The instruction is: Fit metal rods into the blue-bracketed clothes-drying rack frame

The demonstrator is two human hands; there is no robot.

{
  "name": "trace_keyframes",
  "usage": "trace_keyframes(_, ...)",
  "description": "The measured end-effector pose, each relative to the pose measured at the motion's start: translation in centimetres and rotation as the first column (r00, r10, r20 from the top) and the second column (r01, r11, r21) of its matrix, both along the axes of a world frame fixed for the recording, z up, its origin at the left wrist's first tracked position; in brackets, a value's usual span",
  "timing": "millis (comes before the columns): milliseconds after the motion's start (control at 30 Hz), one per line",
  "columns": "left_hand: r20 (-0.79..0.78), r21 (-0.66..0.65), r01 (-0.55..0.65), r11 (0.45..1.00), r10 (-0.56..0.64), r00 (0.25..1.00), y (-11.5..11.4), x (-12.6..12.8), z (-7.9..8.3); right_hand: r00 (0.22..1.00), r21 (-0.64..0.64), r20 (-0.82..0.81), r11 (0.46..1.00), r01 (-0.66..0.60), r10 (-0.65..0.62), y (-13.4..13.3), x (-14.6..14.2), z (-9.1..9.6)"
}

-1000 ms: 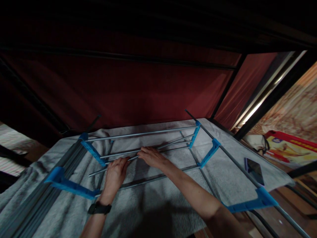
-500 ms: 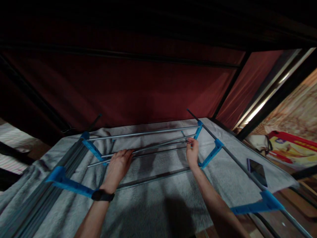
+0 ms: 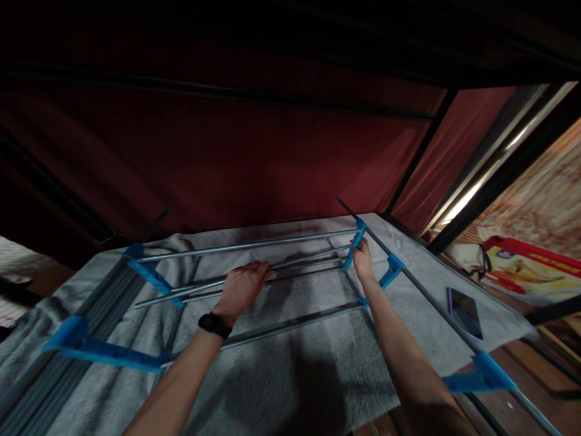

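Note:
A loose metal rod [image 3: 154, 300] slants across the half-built frame, its left end sticking out past a blue bracket [image 3: 152, 275]. My left hand [image 3: 247, 286], with a dark band on the wrist, is closed over the middle of it. The rod's right end meets another blue plastic bracket [image 3: 358, 233], and my right hand [image 3: 362, 261] is closed around that bracket's near side; its fingertips are partly hidden. Fixed crossbars [image 3: 254, 244] join the left and right brackets behind and in front of the rod.
The frame lies on a grey blanket [image 3: 290, 375]. Several grey tubes [image 3: 68, 369] run along the left side. A phone [image 3: 465, 312] lies at right, near a red and yellow box [image 3: 531, 269]. Dark red fabric [image 3: 254, 163] on a black frame closes the back.
My left hand has slid right along the rod. My right hand has moved from the rod's end to the blue bracket, and the rod's right end now sits at that bracket.

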State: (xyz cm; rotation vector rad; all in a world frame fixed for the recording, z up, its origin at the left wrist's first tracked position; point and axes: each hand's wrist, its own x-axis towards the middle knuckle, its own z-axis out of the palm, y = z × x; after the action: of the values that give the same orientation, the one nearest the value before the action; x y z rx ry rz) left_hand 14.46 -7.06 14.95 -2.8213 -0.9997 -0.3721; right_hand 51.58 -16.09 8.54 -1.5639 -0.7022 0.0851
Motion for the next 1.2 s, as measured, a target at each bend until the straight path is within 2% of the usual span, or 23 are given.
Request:
trace_keyframes(133,-0.055,0.001,-0.032,0.999,0.032,0.998,0.2,0.3,0.5,0.999,0.005,0.02,1.0,-0.026,0.026,-0.1,0.1,0.0)
trace_keyframes(400,-0.08,-0.073,-0.045,0.996,0.039,0.996,0.6,0.3,0.3,0.998,0.028,0.045,0.999,-0.038,0.037,-0.3,-0.8,-0.3)
trace_keyframes(633,-0.131,-0.084,-0.052,0.995,0.041,0.991,1.8,0.5,1.2,0.998,0.007,0.052,1.0,-0.022,0.021,-0.5,-1.0,-0.1)
trace_keyframes(933,-0.041,-0.186,-0.02,0.982,0.013,0.999,3.7,0.8,-0.6,0.999,-0.004,0.041,1.0,0.023,-0.023,-0.3,-1.6,0.1)
trace_keyframes(1100,-0.082,-0.142,-0.052,0.988,0.041,0.996,3.3,1.2,0.1,0.998,-0.01,0.061,1.0,0.01,-0.01,-0.2,-1.1,0.1)
trace_keyframes(1200,-0.045,-0.15,-0.03,0.988,0.023,0.999,2.3,0.9,0.7,0.999,-0.021,0.048,1.0,-0.006,0.007,-0.6,-1.2,-0.8)
